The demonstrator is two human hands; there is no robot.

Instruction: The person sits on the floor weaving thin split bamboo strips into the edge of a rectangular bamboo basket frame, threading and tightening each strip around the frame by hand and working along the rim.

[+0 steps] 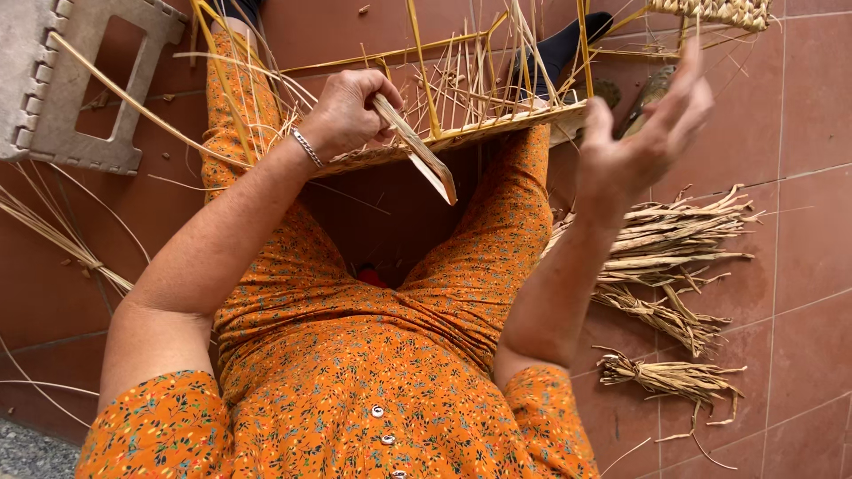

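Observation:
I sit in an orange flowered dress with a half-woven straw basket base (484, 131) resting across my knees, its loose stakes sticking up and away. My left hand (348, 113), with a silver bracelet at the wrist, grips a flat dried straw strip (417, 149) against the woven edge; the strip's cut end hangs down between my knees. My right hand (643, 133) is raised to the right of the weaving, fingers spread, holding nothing.
Bundles of dried straw (670, 248) lie on the red floor tiles at the right. A grey plastic stool (75, 80) lies at the upper left, with long thin straws (62, 235) below it. Another woven piece (723, 12) shows at the top right.

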